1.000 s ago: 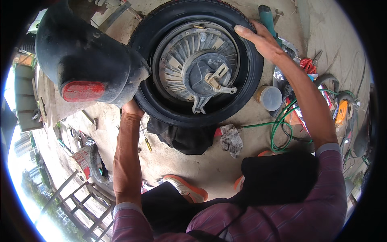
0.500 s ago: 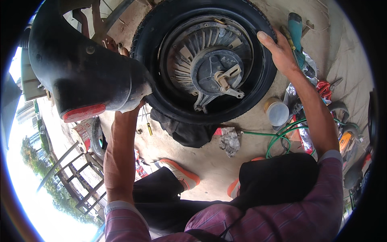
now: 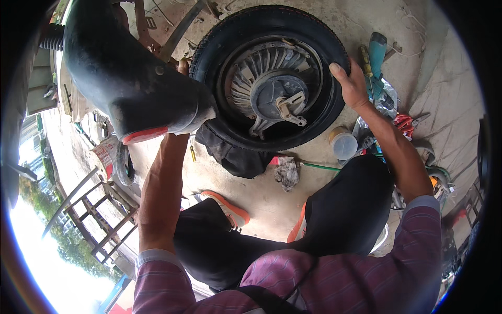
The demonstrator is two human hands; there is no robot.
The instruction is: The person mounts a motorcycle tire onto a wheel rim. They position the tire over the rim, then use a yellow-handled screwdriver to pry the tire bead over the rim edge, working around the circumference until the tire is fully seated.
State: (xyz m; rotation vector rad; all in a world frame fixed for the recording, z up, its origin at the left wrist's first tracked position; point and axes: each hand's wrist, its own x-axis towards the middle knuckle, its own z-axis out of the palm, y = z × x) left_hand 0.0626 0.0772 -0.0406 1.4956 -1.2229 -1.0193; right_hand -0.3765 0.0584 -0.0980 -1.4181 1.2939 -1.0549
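Obstacle left of wheel [image 3: 271, 78]: black fender [image 3: 138, 73]

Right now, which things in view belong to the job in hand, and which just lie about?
Likely the job:
tyre, in the right hand
finned hub motor inside

Seemingly lying about:
round tub
crumpled rag
teal power tool

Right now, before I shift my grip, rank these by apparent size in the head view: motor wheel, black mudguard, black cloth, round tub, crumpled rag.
1. Motor wheel
2. Black mudguard, cut off at the top
3. Black cloth, partly hidden
Round tub and crumpled rag: smallest, too alike to rank.
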